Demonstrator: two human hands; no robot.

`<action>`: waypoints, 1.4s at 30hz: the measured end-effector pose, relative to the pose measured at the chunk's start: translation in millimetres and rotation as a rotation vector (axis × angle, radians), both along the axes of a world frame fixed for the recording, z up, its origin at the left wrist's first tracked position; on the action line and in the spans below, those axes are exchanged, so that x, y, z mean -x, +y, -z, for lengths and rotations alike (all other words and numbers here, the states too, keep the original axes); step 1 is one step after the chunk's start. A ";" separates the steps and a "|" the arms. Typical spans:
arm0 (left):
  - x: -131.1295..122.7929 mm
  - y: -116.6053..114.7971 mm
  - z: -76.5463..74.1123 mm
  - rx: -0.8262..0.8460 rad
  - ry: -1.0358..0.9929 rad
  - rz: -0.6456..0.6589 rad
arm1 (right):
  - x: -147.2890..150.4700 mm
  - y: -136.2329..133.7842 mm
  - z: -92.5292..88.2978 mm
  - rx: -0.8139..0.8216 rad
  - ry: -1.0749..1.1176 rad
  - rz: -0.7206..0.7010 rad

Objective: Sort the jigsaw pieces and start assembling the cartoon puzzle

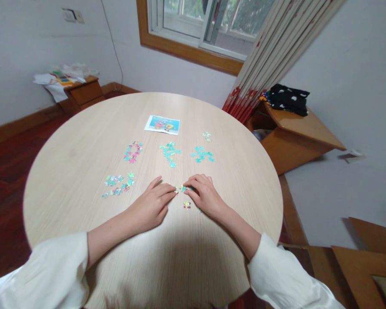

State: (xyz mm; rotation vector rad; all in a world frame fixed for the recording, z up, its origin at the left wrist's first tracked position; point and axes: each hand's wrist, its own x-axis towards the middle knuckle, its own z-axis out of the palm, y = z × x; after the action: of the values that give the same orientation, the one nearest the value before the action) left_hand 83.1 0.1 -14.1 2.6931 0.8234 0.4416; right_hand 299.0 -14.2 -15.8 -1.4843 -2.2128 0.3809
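Both my hands rest at the middle of the round table, fingertips close together over small jigsaw pieces. My left hand (153, 204) pinches a yellowish jigsaw piece (176, 190) against the tabletop, its thumb partly hidden. Just to the right, my right hand (206, 195) has thumb and fingers closed on a teal and yellow jigsaw piece (183, 188); part of it is covered by the fingers. A yellow and red jigsaw piece (187, 205) lies below, between the hands. Another piece (199, 210) is half hidden under my right hand.
Beyond the hands lie groups of jigsaw pieces: mixed (119, 184), pink (133, 152), teal (170, 153), more teal (202, 154) and pale green (206, 136). A printed picture (163, 125) lies toward the back of the wooden table (83, 141). Wooden cabinets (302, 137) stand right.
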 end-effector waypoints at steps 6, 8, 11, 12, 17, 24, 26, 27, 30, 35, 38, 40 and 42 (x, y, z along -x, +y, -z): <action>-0.7 -0.1 -3.1 0.019 -0.005 0.012 | 1.1 -2.7 5.8 -0.084 -0.063 -0.055; -1.0 0.0 -3.3 0.025 -0.003 0.015 | 2.4 -2.2 5.0 -0.076 -0.078 -0.062; -1.0 0.4 -2.2 0.025 0.003 0.018 | 3.3 -2.1 1.5 -0.070 -0.110 -0.063; -0.8 0.5 -1.6 0.022 0.002 0.019 | 3.2 -2.5 0.1 -0.071 -0.121 -0.072; 0.3 0.8 -0.8 0.011 -0.010 0.022 | 2.3 -5.1 -4.4 -0.087 -0.137 -0.099; -2.4 0.0 -1.0 0.025 -0.031 0.010 | 4.4 -5.4 -2.7 -0.061 -0.128 -0.070; -3.9 -0.3 1.1 0.012 -0.029 0.006 | 4.9 -5.4 -2.8 -0.057 -0.130 -0.063; -4.5 -0.4 2.3 0.003 -0.027 0.008 | 5.1 -5.5 -2.9 -0.057 -0.131 -0.062; -5.4 -0.7 5.1 -0.024 -0.020 0.013 | 5.4 -6.0 -3.4 -0.056 -0.125 -0.063; -5.7 -0.7 5.8 -0.065 -0.001 0.015 | 4.7 -7.3 -2.0 -0.094 -0.106 -0.082; -5.7 -0.7 4.8 -0.072 0.003 0.019 | 4.0 -7.3 0.4 -0.108 -0.102 -0.126; -5.3 -0.7 3.7 -0.063 0.008 0.021 | 3.6 -6.7 2.0 -0.113 -0.102 -0.129; -4.4 -0.5 2.5 -0.045 0.014 0.025 | 3.3 -5.9 3.0 -0.126 -0.109 -0.118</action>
State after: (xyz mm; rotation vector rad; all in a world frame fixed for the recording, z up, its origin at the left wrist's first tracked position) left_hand 87.6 -0.4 -16.6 2.7475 0.7923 0.4416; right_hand 295.7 -20.1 -18.8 -1.3416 -2.3702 0.1981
